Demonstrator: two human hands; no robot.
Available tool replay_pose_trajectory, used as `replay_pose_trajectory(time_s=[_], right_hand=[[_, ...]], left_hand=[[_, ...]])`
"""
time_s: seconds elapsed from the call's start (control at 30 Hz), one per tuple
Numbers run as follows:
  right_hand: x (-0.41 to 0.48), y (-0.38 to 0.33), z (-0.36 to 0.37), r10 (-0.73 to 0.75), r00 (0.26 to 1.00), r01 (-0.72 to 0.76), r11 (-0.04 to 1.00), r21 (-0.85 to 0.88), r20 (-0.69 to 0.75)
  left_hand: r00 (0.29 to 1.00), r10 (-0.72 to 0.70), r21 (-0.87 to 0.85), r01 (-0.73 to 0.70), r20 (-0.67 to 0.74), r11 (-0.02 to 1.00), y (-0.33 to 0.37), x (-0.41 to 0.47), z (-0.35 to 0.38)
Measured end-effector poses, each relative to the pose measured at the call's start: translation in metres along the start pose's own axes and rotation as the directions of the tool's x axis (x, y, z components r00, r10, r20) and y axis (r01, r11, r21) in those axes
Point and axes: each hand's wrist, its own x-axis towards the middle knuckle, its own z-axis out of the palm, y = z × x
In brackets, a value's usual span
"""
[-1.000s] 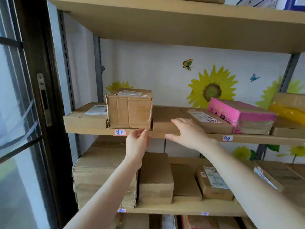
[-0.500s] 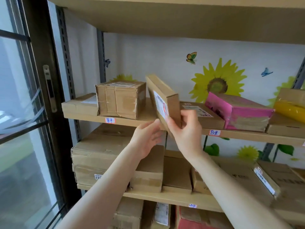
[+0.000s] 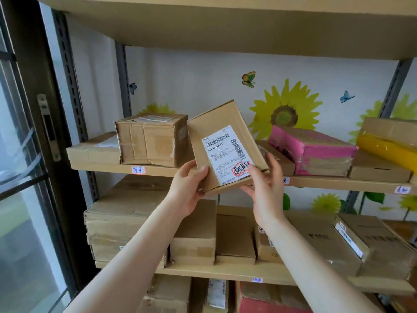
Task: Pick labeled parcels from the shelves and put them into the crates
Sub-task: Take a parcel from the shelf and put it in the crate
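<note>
Cardboard parcel (image 3: 214,123): flat brown box, held up and tilted, in front of the middle shelf's front edge, broad face toward the person.
Shipping label (image 3: 222,154): white, barcodes along top and right side; red-edged handwritten tag at its lower right corner.
Left hand (image 3: 187,190): grips the parcel's lower left corner, thumb on the front face, fingers curled behind.
Right hand (image 3: 264,188): grips the lower right edge, thumb beside the red tag, fingers wrapped round the side.
Middle shelf (image 3: 108,166): taped brown box (image 3: 151,141) just left of the held parcel; pink parcel (image 3: 313,152) to its right; yellow-wrapped parcel (image 3: 388,147) far right.
Wall: sunflower sticker (image 3: 284,114), butterfly stickers.
Lower shelf (image 3: 225,271): stacked cardboard boxes.
</note>
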Motion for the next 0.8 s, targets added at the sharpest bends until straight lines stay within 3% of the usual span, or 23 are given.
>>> replay_pose_trajectory(time_s=[0.23, 0.4, 0.5, 0.6, 0.8], right_hand=[[-0.021, -0.015, -0.022, 0.034, 0.993, -0.039, 0.999, -0.035, -0.117], [-0.067, -0.047, -0.088, -0.034, 0.931, -0.014, 0.992, -0.127, -0.364], [-0.109, -0.073, -0.143, -0.098, 0.83, -0.022, 0.978, -0.208, -0.548], [-0.167, -0.103, -0.204, -0.182, 0.673, -0.067, 0.95, -0.305, -0.716], [-0.304, -0.174, -0.329, -0.307, 0.352, -0.194, 0.9, -0.39, -0.884]], left_hand=[[1.0, 0.029, -0.035, -0.028, 0.009, 0.999, -0.013, -0.016, 0.016], [0.98, -0.022, -0.066, 0.035, 0.197, 0.997, -0.055, -0.043, 0.061], [0.935, -0.088, -0.028, 0.104, 0.344, 0.994, -0.095, -0.071, 0.107], [0.855, -0.209, 0.043, 0.215, 0.474, 0.976, -0.141, -0.118, 0.159], [0.594, -0.401, 0.187, 0.389, 0.698, 0.902, -0.235, -0.25, 0.273]])
